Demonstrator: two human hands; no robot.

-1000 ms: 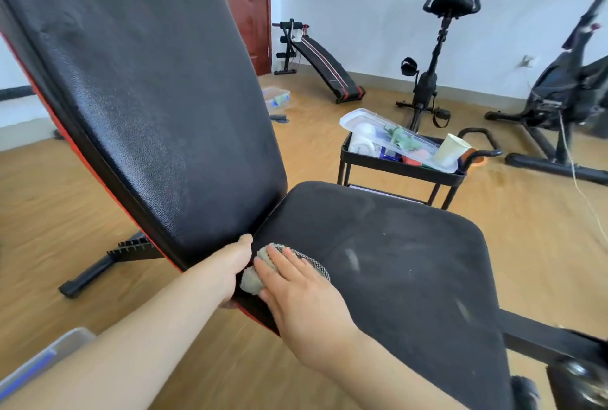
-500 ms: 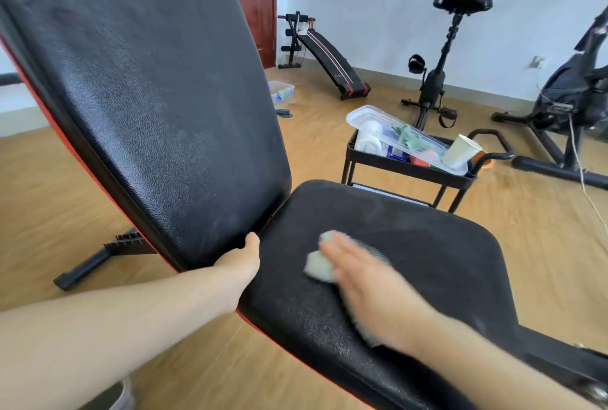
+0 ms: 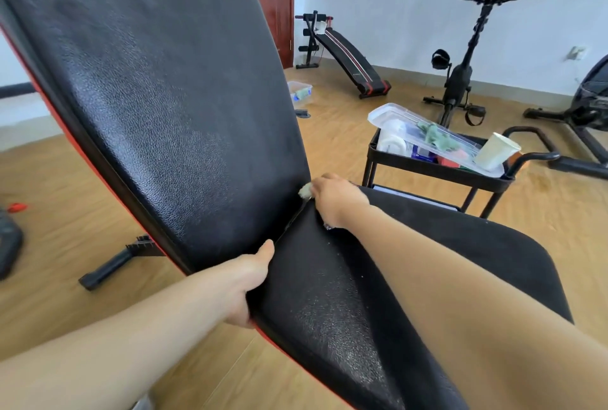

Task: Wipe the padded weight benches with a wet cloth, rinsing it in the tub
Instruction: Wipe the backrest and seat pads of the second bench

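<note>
At the seat's far corner, right hand point(image 3: 334, 200) clutches cloth point(image 3: 305, 190); left hand point(image 3: 248, 281) grips seat point(image 3: 362, 294).

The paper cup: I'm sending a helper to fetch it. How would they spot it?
Behind the black weight bench stands a black cart. At its right end, beside the handle, the paper cup lies tilted against a clear plastic box. It is the only off-white cup there.

cart point(image 3: 437, 169) stands behind bench seat point(image 3: 411, 264), right of backrest point(image 3: 158, 97).
</note>
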